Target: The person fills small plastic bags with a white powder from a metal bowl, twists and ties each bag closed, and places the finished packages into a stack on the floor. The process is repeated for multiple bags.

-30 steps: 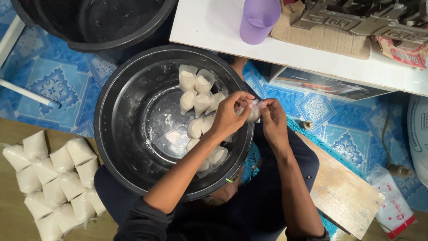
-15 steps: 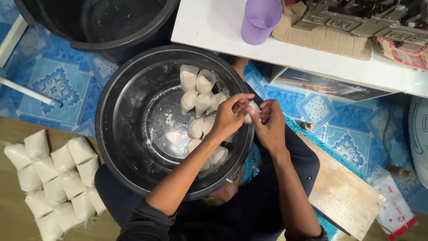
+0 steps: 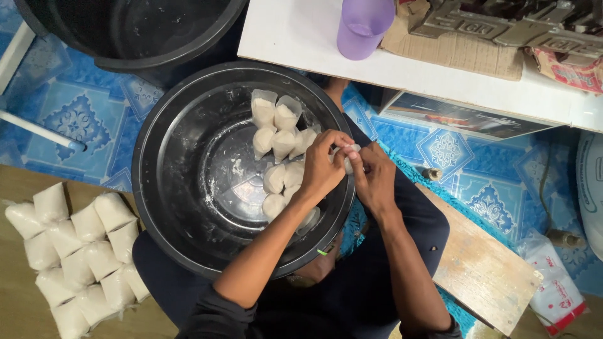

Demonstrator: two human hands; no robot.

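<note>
Hands, left hand and right hand, pinch one small bag shut-fingered; stack of filled bags done (roughly nine wait in black basin).

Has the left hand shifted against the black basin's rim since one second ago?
Barely, if at all: the left hand stays over the black basin rim's right side, against the right hand, both pinching a small bag.
</note>
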